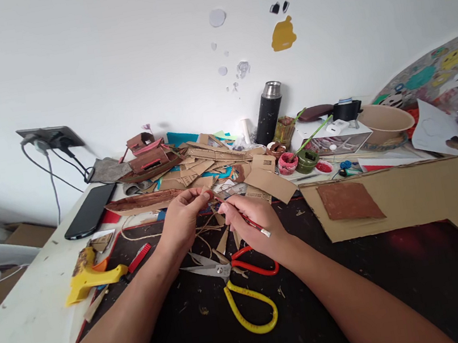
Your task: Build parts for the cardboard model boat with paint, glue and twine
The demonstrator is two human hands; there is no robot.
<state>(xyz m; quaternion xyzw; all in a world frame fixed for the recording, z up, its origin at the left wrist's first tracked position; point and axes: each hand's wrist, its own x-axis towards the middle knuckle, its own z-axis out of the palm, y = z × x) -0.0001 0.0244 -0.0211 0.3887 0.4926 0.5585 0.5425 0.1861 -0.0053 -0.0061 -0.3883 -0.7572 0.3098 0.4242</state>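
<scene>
My left hand [184, 218] pinches a small piece of brown cardboard [206, 194] between thumb and fingers. My right hand [251, 217] grips a red-handled paintbrush [250, 222], its tip touching that cardboard piece. Both hands hover over a dark desk mat [217, 322]. Just below them lie scissors with one red and one yellow handle [238, 276] and some string [135, 237]. Several cardboard offcuts lie under the hands.
A yellow glue gun [92, 275] and red craft knife [139, 257] lie left. A phone [91, 210], a cardboard heap [206, 166], a black flask [268, 113], paint pots [296, 161], a bowl [385, 122] and a large cardboard sheet [409, 196] with a brown-painted square [349, 201] surround the mat.
</scene>
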